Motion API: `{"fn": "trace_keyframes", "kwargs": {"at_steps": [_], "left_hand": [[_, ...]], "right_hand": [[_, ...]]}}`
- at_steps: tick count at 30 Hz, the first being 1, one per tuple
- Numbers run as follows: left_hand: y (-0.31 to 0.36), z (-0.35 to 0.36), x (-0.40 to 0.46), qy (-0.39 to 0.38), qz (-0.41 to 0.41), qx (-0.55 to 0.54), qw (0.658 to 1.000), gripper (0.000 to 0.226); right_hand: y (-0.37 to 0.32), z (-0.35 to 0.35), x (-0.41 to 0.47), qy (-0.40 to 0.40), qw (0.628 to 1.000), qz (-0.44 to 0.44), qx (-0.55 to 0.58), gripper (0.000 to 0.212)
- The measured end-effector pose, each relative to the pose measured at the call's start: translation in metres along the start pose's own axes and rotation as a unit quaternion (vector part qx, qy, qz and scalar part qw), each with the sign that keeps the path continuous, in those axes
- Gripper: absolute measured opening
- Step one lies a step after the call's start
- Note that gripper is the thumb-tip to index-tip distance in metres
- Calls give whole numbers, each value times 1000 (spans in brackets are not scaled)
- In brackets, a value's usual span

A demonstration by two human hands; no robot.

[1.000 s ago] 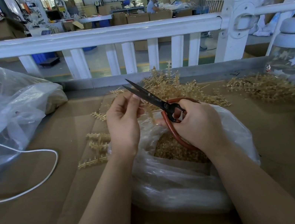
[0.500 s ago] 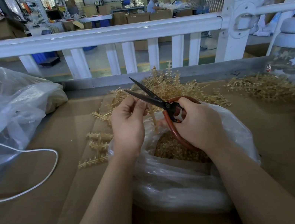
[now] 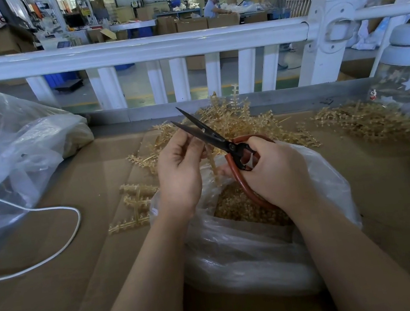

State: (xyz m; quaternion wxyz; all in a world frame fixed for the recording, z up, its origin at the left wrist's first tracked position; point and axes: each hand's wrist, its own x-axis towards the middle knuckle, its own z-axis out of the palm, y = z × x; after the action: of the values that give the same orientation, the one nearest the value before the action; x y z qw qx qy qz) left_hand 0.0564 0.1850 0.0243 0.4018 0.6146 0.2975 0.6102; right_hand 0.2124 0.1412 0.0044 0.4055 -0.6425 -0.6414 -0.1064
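Currently held: your right hand (image 3: pixel 274 171) grips the red-handled scissors (image 3: pixel 211 135), blades apart; your left hand (image 3: pixel 179 170) pinches a tan plastic sprue (image 3: pixel 212 165) right at the blades, above the open bag (image 3: pixel 256 255) on the table (image 3: pixel 60 301)
Finger risk: your left fingertips sit just beside the lower blade; close it carelessly and you may nick them
Stray pieces: a snipped part may spring past the bag's rim; hold the sprue over the opening
Wrong cut: if the sprue twists in your pinch, the blades may bite the part, not its stem

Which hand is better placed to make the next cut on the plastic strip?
Right hand: it grips the scissors, blades open by the strip that the left hand pinches.
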Motion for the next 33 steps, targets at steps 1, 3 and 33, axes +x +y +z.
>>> {"fn": "trace_keyframes", "kwargs": {"at_steps": [1,3,33], "left_hand": [[0,0,0,-4,1,-6,1000,20],[0,0,1,-15,4,-15,1000,20],[-10,-3,5,98,-59,-39,993,14]], "right_hand": [[0,0,0,-1,1000,-2,3,59],[1,0,0,-6,1000,-2,15,58],[-12,-2,6,-66,949,124,281,30]]}}
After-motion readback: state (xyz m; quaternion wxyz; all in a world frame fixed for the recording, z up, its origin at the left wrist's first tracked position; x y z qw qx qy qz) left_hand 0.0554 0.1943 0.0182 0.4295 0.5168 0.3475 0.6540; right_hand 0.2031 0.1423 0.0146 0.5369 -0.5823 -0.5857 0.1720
